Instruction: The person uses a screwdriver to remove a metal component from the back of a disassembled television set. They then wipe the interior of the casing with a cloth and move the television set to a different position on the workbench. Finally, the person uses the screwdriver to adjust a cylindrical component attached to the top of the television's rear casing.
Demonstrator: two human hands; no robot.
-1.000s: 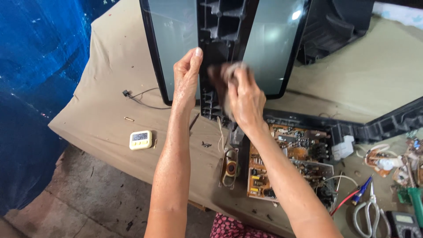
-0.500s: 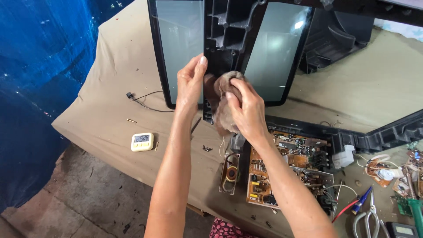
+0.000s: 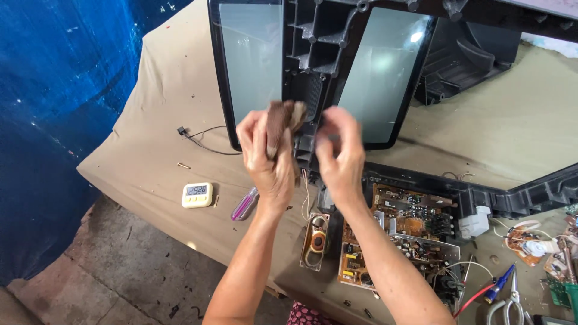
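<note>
My left hand (image 3: 268, 159) is raised in front of the lower edge of a black plastic frame (image 3: 313, 54) with two glassy panels. Its fingers grip a crumpled brown cloth (image 3: 282, 119). My right hand (image 3: 341, 156) is beside it, fingers bent and blurred, close to the frame's ribbed centre column and near the cloth. I cannot tell whether the right hand touches the cloth. Both forearms rise from the bottom of the view.
A beige-covered table (image 3: 162, 138) carries a small pale digital timer (image 3: 197, 194), a purple-handled screwdriver (image 3: 243, 204), an oval speaker (image 3: 316, 239), brown circuit boards (image 3: 400, 232), a black wire (image 3: 201, 137), scissors (image 3: 509, 304) and loose parts at right. A blue tarp (image 3: 66, 102) hangs left.
The brown cloth has passed from my right hand to my left hand. Both hands have dropped slightly relative to the frame, and the view has shifted so the screwdriver shows.
</note>
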